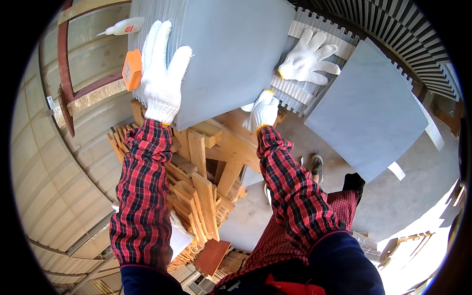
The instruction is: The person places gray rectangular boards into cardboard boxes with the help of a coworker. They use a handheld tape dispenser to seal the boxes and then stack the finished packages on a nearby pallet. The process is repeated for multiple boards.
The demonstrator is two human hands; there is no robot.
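Observation:
My left hand [164, 73], in a white knit glove, lies with its fingers stretched out on the ridged grey stack [183, 24], by the left edge of a flat grey sheet [231, 54]. My right hand [264, 111], gloved the same, is curled at the near right corner of that sheet. Its fingers are partly hidden, and a bit of yellow trim shows at its far end. A loose white glove [309, 59] with a yellow edge lies spread on pale ridged strips [322, 34], right of the sheet.
An orange tool [132, 70] and a white squeeze bottle [125, 26] lie left of my left hand. Another grey sheet [368, 108] is at the right. Wooden offcuts [196, 191] are piled below the work. A shoe [317, 167] shows on the concrete floor.

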